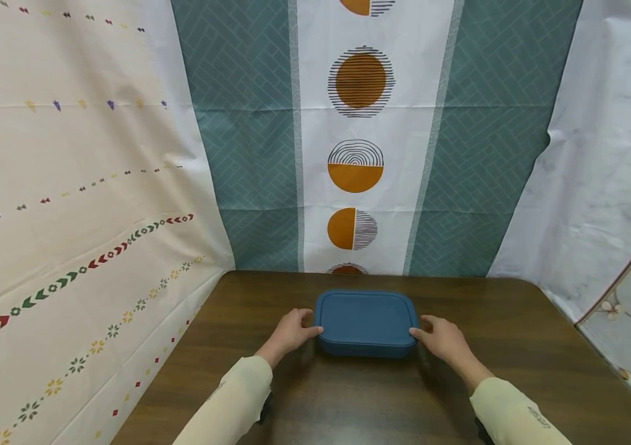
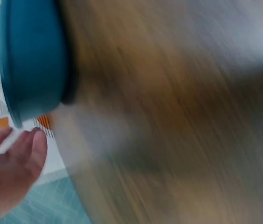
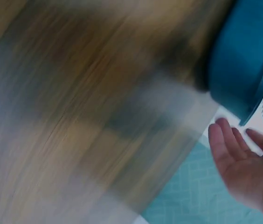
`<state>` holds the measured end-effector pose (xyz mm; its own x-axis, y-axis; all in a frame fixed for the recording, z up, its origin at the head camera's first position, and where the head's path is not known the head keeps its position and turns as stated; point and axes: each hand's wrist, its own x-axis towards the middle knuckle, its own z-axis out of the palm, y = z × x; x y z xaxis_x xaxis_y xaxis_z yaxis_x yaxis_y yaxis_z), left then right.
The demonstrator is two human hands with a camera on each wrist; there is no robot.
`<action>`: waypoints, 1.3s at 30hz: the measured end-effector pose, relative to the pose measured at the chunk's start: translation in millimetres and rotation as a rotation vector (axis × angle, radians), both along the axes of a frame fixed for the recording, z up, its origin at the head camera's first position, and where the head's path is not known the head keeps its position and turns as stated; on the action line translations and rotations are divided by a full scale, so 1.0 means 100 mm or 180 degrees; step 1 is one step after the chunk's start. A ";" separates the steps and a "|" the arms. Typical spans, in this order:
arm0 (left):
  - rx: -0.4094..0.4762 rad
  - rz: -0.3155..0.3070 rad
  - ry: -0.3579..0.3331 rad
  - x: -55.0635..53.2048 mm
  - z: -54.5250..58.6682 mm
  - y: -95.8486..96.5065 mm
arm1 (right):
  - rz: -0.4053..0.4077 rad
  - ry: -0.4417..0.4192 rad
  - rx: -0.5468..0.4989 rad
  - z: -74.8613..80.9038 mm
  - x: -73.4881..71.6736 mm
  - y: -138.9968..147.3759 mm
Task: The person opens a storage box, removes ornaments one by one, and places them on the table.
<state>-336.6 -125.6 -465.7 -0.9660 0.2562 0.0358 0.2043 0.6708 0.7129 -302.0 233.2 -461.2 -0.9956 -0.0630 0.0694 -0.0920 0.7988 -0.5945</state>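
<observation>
A blue rectangular box with a flat lid (image 1: 367, 318) lies on the wooden table, long side toward me. My left hand (image 1: 291, 330) is at its left end, thumb tip right at the lid's front corner. At the opposite end, my right hand (image 1: 442, 337) holds its thumb close to the other front corner. In the left wrist view, the fingers (image 2: 37, 144) are loosely bent beside the box end (image 2: 33, 60), with a gap showing. The right wrist view likewise has relaxed fingers (image 3: 222, 140) just off the box wall (image 3: 234, 70).
The dark brown table (image 1: 359, 395) ends at a patterned cloth (image 1: 365, 136) hanging behind it. A cream printed cloth (image 1: 70, 247) hangs along the left side, and a pale marbled cloth (image 1: 599, 204) on the right.
</observation>
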 end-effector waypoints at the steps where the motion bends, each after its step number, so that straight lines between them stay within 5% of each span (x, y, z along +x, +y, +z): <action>1: -0.0058 -0.0065 0.0029 0.01 -0.01 -0.02 | 0.0111 0.0104 0.0134 -0.02 0.00 0.02; 9: -0.0498 -0.0592 0.0248 0.03 -0.09 -0.07 | 0.0743 0.0436 0.0662 -0.12 0.02 0.14; 20: -0.0684 -0.0583 0.0368 0.04 -0.12 -0.04 | 0.0849 0.0815 0.0822 -0.23 0.00 0.20; 39: -0.0672 -0.0633 0.0473 0.04 -0.08 -0.09 | 0.0743 0.0688 0.0559 -0.18 0.01 0.18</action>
<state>-332.5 -134.6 -473.8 -0.8845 0.4560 0.0988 0.4376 0.7372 0.5149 -300.7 250.8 -479.4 -0.9165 -0.3165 0.2447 -0.3925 0.8297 -0.3969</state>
